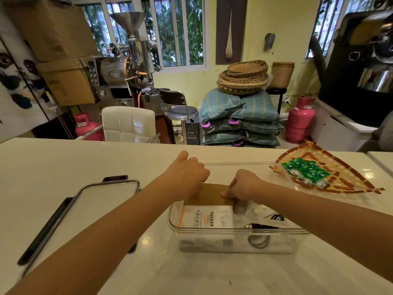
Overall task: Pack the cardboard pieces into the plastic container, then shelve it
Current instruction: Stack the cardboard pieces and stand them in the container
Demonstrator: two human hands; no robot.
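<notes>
Both hands inside the clear plastic container [238, 233] on the white surface [85, 158], left hand [187, 175] curled over the left end of a brown cardboard piece [210, 195], right hand [244, 185] pinching its right end with fingers closed on it. Cardboard piece upright in the container's middle, just behind a white printed packet [207, 217] and clear bags with dark cables. Lid [89, 209] lying left, woven tray [331, 173] of green packets right.
</notes>
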